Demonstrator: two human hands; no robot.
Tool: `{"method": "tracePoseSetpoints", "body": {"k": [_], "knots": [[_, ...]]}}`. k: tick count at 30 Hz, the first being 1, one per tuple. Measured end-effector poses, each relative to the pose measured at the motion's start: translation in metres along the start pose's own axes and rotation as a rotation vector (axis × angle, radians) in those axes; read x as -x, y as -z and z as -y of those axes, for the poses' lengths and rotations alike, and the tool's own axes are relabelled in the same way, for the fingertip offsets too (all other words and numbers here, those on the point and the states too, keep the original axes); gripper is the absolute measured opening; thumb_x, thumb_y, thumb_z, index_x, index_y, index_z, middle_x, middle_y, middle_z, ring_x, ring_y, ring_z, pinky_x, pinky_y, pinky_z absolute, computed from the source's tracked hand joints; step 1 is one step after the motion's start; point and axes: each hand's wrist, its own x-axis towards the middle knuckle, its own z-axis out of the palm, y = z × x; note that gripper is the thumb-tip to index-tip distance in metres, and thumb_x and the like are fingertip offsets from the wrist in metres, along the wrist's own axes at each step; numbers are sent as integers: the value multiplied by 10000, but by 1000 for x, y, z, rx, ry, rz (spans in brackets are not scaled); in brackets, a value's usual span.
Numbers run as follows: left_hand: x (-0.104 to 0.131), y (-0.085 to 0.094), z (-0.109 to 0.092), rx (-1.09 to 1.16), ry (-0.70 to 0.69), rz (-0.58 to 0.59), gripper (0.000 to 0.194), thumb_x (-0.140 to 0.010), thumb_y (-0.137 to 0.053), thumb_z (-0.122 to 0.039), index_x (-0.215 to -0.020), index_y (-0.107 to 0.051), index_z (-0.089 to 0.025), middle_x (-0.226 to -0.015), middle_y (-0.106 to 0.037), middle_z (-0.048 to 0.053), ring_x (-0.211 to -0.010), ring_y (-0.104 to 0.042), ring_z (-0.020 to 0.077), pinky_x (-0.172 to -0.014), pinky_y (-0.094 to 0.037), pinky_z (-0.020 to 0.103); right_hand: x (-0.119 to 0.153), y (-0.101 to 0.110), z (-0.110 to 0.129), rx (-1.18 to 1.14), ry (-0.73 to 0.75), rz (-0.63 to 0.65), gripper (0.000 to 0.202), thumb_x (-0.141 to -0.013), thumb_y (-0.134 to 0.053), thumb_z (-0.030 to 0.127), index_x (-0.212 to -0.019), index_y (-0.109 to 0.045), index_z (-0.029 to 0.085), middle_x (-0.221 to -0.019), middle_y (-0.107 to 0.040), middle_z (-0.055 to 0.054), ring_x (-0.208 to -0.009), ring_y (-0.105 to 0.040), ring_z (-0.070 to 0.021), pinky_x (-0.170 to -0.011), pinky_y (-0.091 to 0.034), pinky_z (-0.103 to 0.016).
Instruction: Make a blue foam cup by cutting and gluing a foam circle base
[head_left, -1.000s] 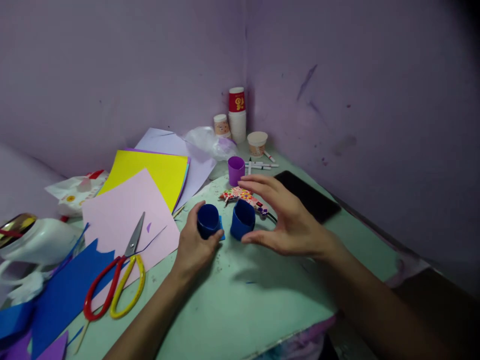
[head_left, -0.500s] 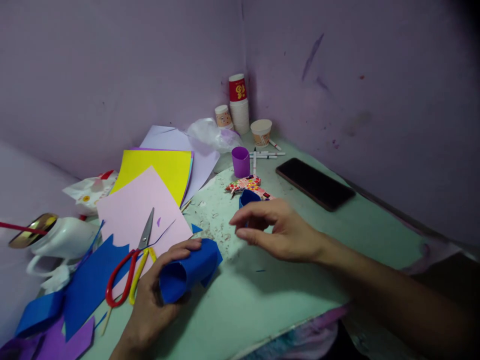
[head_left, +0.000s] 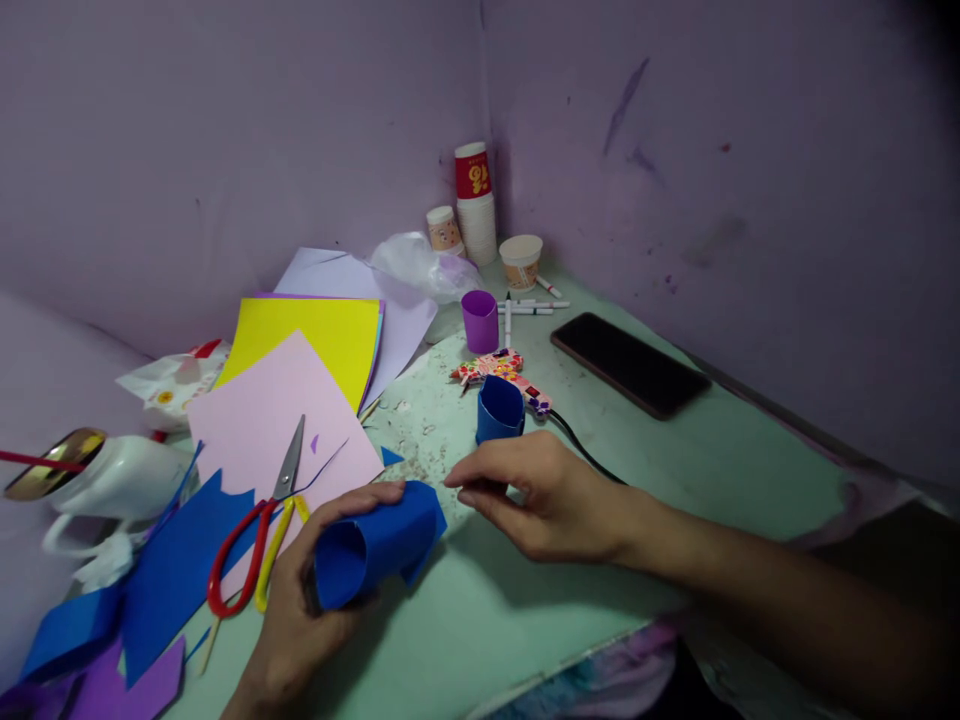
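Observation:
A rolled blue paper tube (head_left: pixel 382 555) lies in my left hand (head_left: pixel 304 590), whose fingers are closed around its near end. The far end of the tube has pointed, folded edges. My right hand (head_left: pixel 536 495) hovers just right of that end, holding nothing I can see. Its fingers are curled, with thumb and forefinger tips close but slightly apart. Just beyond this hand stands a shorter blue paper cylinder (head_left: pixel 499 410). A flower-patterned glue gun (head_left: pixel 491 368) with a black cord lies behind it, and a small purple cylinder (head_left: pixel 480 322) stands farther back.
Red-and-yellow-handled scissors (head_left: pixel 289 475) lie on pink paper (head_left: pixel 292 385) at left, near yellow paper (head_left: pixel 307 325) and blue scraps (head_left: pixel 184 570). A white mug (head_left: pixel 124 485) is at far left. A phone (head_left: pixel 630 362), markers (head_left: pixel 529 308) and paper cups (head_left: pixel 476 215) lie toward the back.
My right hand has moved slightly down and left, nearer to the tube, uncovering the short blue cylinder and the cord. Its thumb and forefinger are closer together. My left hand keeps its hold.

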Motion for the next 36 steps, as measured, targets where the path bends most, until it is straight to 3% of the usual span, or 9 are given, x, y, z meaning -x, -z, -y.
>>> {"method": "tracePoseSetpoints", "body": {"k": [3, 6, 8, 10, 16, 23, 28, 33, 36], "knots": [[1, -1, -3, 67, -19, -13, 437, -680, -714, -199, -1082, -592, -320, -1123, -675, -2, -1109, -605, 245, -968, -485, 358, -1, -5, 3, -86, -334, 105, 198, -813, -592, 187, -983, -685, 143, -677, -701, -28, -557, -630, -115, -525, -491, -203], [2, -3, -6, 106, -18, 5, 424, -687, -698, -200, -1074, -590, -337, -1112, -672, -20, -1113, -603, 233, -960, -488, 341, -6, -11, 4, -340, -629, 266, 152, -844, -546, 200, -868, -683, 138, -655, -662, -12, -457, -571, -75, -426, -457, -171], [1, -6, -6, 83, -6, 26, 425, -683, -687, -186, -1065, -594, -348, -1104, -678, -30, -1099, -612, 220, -944, -494, 320, -8, -16, 2, -506, -774, 356, 164, -849, -512, 176, -780, -654, 131, -645, -630, -2, -411, -535, -56, -378, -442, -157], [0, -7, -6, 22, 21, 49, 448, -662, -684, -164, -1061, -600, -349, -1108, -684, -30, -1089, -619, 212, -941, -490, 303, -9, -20, -2, -523, -839, 397, 160, -830, -502, 150, -725, -622, 134, -596, -592, 17, -388, -518, -51, -358, -436, -150], [-3, -7, -3, -31, 186, 149, 521, -614, -681, -183, -1114, -607, -306, -1145, -683, 13, -1080, -617, 247, -905, -498, 304, -4, -34, -18, -389, -830, 425, 136, -734, -496, 145, -660, -610, 155, -521, -573, 22, -378, -527, -65, -345, -410, -139], [-4, -18, -1, 110, 317, 53, 481, -570, -712, -187, -1043, -639, -234, -1103, -687, 52, -1025, -621, 278, -862, -497, 331, -7, -37, -20, -289, -834, 464, 113, -642, -506, 146, -655, -617, 164, -440, -545, 32, -350, -521, -91, -349, -405, -168], [-4, -23, 0, 22, 235, 148, 471, -637, -690, -184, -1096, -594, -230, -1181, -658, 67, -1128, -585, 276, -950, -458, 350, -2, -39, -17, -136, -676, 387, 81, -631, -543, 156, -633, -624, 149, -460, -553, 22, -414, -489, -90, -393, -324, -179], [-2, -32, -8, -187, 180, 121, 418, -709, -673, -182, -1099, -563, -288, -1167, -657, 12, -1110, -596, 198, -959, -446, 289, 2, -45, -15, 3, -559, 308, 120, -672, -546, 165, -678, -657, 119, -535, -590, -21, -479, -466, -110, -447, -290, -229], [-5, -32, -6, -141, 213, 108, 388, -700, -682, -204, -1069, -582, -269, -1118, -668, 17, -1064, -606, 203, -925, -456, 288, -2, -42, -18, 11, -568, 337, 114, -691, -563, 162, -675, -669, 124, -539, -605, -26, -475, -479, -113, -444, -294, -226]]}}
